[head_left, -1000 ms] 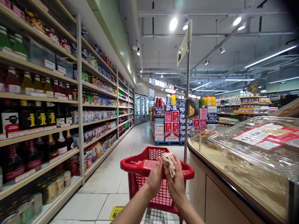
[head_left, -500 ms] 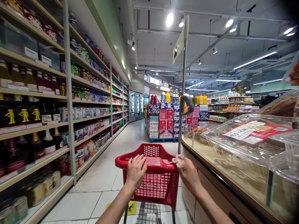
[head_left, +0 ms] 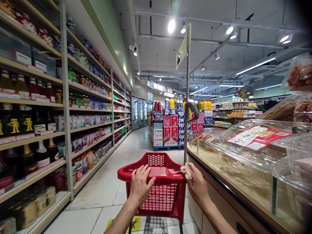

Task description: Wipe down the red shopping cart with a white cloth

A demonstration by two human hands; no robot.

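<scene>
A red plastic shopping cart (head_left: 156,201) with perforated sides stands before me, its thick handle rim facing me. My left hand (head_left: 142,182) lies over the handle's left half, fingers stretched out flat and thumb apart. At the handle's right end, my right hand (head_left: 197,185) is closed around a crumpled white tissue (head_left: 187,170), beside the rim; whether the knuckles touch the rim I cannot tell. A grey pole (head_left: 187,81) with a dark curved hook (head_left: 192,111) and a small flag (head_left: 181,52) rises at the cart's right side. The basket's inside is mostly hidden.
Shelves of bottles and cans (head_left: 90,125) line the left side. A curved display counter (head_left: 220,185) with clear plastic food boxes (head_left: 251,143) runs close along the right. Ahead, stacked drink cartons (head_left: 168,130) stand on a blue pallet, with glass-door fridges (head_left: 139,110) beyond.
The view has turned slightly to the right and shifted, so shelves, counter and pole appear further left. Both hands keep their places at the handle; the tissue shows more clearly.
</scene>
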